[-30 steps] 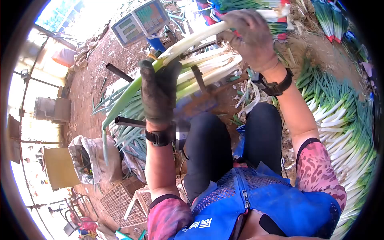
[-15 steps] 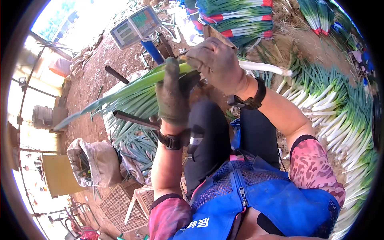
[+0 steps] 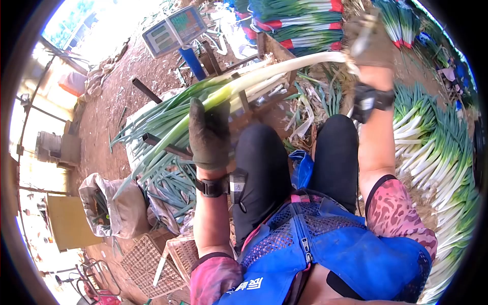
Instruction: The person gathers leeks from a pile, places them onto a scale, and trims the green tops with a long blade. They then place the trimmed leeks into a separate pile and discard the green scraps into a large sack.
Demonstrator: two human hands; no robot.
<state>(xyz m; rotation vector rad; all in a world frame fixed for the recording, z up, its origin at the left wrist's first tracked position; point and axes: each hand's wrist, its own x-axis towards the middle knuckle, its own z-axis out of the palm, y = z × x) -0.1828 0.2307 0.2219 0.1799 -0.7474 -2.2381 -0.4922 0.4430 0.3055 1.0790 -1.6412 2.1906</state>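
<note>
A long green onion [image 3: 284, 64] lies slantwise across the middle, its white root end at upper right and its leaves at lower left. My gloved left hand [image 3: 210, 134] is closed around its green part, thumb up. My gloved right hand [image 3: 370, 43] is beside the root end, smeared by motion; whether it touches the roots or holds anything cannot be told. Beneath the held stalk, more green onions [image 3: 258, 92] rest on a metal frame [image 3: 170, 146] in front of my knees.
A digital scale [image 3: 174, 31] stands beyond the frame. Tied bundles of green onions [image 3: 312, 23] are stacked at the top. Loose green onions [image 3: 437, 147] lie in a long row at right. A sack [image 3: 119, 208] and a plastic crate [image 3: 152, 267] stand at lower left.
My right hand has moved up and right, from the middle of the stalk to beyond its root end. My left hand has lowered slightly. The onion's leaves now point more downward.
</note>
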